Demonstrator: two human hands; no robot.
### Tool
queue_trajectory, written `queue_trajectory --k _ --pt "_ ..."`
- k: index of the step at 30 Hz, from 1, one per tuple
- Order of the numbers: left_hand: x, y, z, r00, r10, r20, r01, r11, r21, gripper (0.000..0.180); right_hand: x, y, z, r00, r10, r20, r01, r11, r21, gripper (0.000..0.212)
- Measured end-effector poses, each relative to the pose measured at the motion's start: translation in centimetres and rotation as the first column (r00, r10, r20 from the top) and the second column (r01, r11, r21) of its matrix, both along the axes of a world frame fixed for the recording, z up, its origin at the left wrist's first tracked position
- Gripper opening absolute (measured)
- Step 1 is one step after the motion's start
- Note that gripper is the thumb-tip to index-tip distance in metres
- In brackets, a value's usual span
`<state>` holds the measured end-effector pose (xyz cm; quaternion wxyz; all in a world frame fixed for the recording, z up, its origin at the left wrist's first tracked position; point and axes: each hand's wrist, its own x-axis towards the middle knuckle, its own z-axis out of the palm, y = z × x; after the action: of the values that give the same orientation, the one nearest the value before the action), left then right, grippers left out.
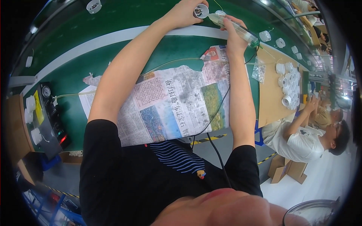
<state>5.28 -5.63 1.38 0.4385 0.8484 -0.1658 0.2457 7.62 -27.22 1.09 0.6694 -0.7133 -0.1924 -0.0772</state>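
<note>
At the far edge of the bench, my left hand (pixel 184 14) is closed round a small round white plastic housing (pixel 204 12). Its open end shows small parts inside. My right hand (pixel 236 37) grips a clear glue syringe (pixel 247 36), with a greenish end toward the right. The syringe's pale front end points left at the housing's rim; whether the tip touches it I cannot tell. Just behind the syringe sits another white round piece (pixel 220 13), partly hidden. Below my forearms, a stained newspaper sheet (pixel 177 101) covers the near part of the green bench.
A black dispenser box (pixel 51 116) with a dial stands at the left, its tube (pixel 75 94) crossing the newspaper. Many white housings (pixel 288 84) crowd a cardboard sheet (pixel 268 98) at the right, near a bag of small parts (pixel 258 69). Beyond sits a co-worker (pixel 305 143).
</note>
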Motion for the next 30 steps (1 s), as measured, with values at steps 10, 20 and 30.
queue_trajectory --k 10,20,30 --pt "0.3 -0.1 -0.2 1.000 -0.007 0.009 0.008 1.000 -0.017 0.038 0.3 0.1 -0.2 0.999 0.038 -0.003 -0.038 0.999 0.022 0.028" --pt "0.4 0.1 -0.7 0.931 0.326 0.166 -0.335 0.942 0.024 0.034 0.7 0.0 -0.3 0.993 0.111 -0.043 -0.097 0.964 0.248 0.027" --pt "-2.1 -1.8 1.9 0.969 0.207 0.137 -0.246 0.866 0.435 0.026 3.2 -2.3 -1.2 0.970 0.162 -0.183 -0.019 0.797 0.603 0.027"
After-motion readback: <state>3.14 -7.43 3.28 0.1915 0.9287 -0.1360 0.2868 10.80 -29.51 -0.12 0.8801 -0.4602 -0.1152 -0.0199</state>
